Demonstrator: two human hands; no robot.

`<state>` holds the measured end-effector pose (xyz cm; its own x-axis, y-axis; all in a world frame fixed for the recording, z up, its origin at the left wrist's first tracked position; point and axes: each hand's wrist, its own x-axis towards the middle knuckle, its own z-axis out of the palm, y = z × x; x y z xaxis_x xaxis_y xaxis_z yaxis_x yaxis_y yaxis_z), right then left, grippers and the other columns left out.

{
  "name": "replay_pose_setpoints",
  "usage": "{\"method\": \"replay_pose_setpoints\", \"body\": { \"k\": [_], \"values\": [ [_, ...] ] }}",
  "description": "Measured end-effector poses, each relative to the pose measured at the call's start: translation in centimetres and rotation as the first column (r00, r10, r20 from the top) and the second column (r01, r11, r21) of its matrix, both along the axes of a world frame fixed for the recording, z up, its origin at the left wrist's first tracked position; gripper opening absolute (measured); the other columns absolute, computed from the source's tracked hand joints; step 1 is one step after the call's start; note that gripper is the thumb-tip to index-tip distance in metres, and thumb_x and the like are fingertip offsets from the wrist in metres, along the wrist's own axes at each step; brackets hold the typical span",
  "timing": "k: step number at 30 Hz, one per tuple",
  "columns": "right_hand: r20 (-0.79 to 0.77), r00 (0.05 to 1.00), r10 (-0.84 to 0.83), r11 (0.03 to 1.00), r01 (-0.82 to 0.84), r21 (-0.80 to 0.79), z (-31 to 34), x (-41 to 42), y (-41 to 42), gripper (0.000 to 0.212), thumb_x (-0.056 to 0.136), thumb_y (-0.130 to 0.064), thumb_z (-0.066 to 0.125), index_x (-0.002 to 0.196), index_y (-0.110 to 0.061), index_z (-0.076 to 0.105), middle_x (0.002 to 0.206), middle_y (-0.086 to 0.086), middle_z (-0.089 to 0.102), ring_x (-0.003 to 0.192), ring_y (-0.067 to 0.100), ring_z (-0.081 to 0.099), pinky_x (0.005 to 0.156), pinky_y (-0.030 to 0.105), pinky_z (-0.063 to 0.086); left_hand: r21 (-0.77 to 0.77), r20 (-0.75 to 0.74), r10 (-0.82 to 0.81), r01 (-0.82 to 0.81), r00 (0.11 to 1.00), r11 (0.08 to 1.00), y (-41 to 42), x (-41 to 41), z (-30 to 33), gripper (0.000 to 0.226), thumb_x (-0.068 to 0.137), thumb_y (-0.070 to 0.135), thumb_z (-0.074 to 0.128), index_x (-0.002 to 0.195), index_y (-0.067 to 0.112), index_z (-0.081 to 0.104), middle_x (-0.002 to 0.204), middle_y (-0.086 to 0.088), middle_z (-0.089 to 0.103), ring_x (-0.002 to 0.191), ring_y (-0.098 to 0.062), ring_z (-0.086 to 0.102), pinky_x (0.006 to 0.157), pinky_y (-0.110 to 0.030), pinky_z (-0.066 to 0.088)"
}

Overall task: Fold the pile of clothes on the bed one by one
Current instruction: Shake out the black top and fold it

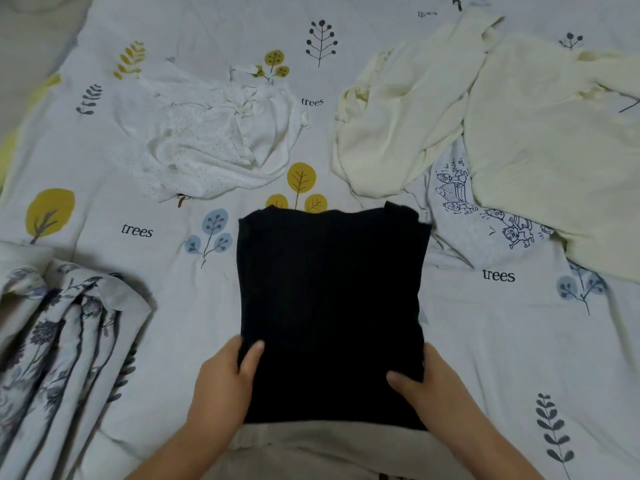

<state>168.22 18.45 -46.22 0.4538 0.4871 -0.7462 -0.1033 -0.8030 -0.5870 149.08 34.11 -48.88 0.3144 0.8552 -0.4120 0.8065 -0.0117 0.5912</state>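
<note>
Thumbs on top, your left hand and right hand each grip a side edge of the folded black garment on the bed.

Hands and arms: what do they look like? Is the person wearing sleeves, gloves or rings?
Both the left hand and the right hand are bare: no gloves, rings, watch or bracelets show. The forearms are bare too, with no sleeves as far as the picture reaches. The thumbnails look short and unpainted.

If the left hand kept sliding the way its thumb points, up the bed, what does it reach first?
Probably the black garment that the left hand already grips; past its top edge, likely the white dotted garment, though depth is unclear.
</note>
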Motion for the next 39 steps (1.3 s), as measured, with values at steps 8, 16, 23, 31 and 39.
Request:
{"method": "replay_pose_setpoints", "body": {
  "k": [8,16,23,31,39],
  "values": [
    [0.705,0.688,0.174,0.985,-0.12,-0.127,-0.8,-2.4,-1.1,0.074,0.079,-0.032,0.07,0.14,-0.011,0.033,0.121,0.012,0.05,0.105,0.027,0.055,0.072,0.03,0.044,0.45,-0.262,-0.359,0.442,0.896,0.776,-2.5,-1.5,-1.0,0.073,0.057,0.015,0.084,0.118,-0.005,0.05,0.114,-0.028,0.055,0.094,-0.039,0.061,0.073,-0.044,0.054],
    [0.732,0.091,0.675,0.531,-0.749,-0.396,-4.5,-1.4,1.3,0.069,0.081,-0.05,0.06,0.141,-0.023,0.038,0.148,0.003,0.036,0.137,0.025,0.029,0.108,0.051,0.025,0.384,-0.499,-0.775,0.901,0.387,0.202,-1.3,0.7,-2.4,0.062,0.081,0.05,0.056,0.134,0.019,0.049,0.143,-0.009,0.045,0.131,-0.028,0.043,0.1,-0.051,0.04],
    [0.707,0.17,0.687,0.566,-0.736,-0.373,-3.3,0.4,-2.4,0.075,0.085,-0.061,0.028,0.144,-0.016,0.028,0.152,0.011,0.025,0.141,0.029,0.019,0.116,0.047,0.018,0.31,-0.487,-0.832,0.943,0.265,0.119,0.0,-2.9,-2.0,0.079,0.081,0.068,0.035,0.142,0.017,0.038,0.151,-0.011,0.03,0.139,-0.033,0.027,0.111,-0.05,0.023],
    [0.782,0.139,0.608,0.535,-0.799,-0.274,-3.2,-1.8,-6.4,0.059,0.053,-0.029,0.089,0.106,-0.014,0.07,0.131,0.014,0.056,0.123,0.031,0.051,0.108,0.041,0.022,0.332,-0.419,-0.866,0.934,0.272,0.133,0.1,-5.1,-0.9,0.058,0.05,0.041,0.085,0.102,0.017,0.073,0.127,-0.008,0.06,0.118,-0.034,0.055,0.091,-0.052,0.047],
    [0.485,0.857,0.174,0.919,-0.318,0.232,0.5,-0.5,-2.6,0.033,0.079,-0.006,0.065,0.086,-0.038,0.063,0.097,-0.024,0.065,0.089,-0.003,0.057,0.073,0.0,0.037,0.132,0.258,-0.405,0.384,0.877,0.914,1.8,-2.3,2.3,0.038,0.078,0.011,0.059,0.075,0.048,0.065,0.074,0.024,0.068,0.076,0.007,0.06,0.072,-0.005,0.043]
  ]
}}
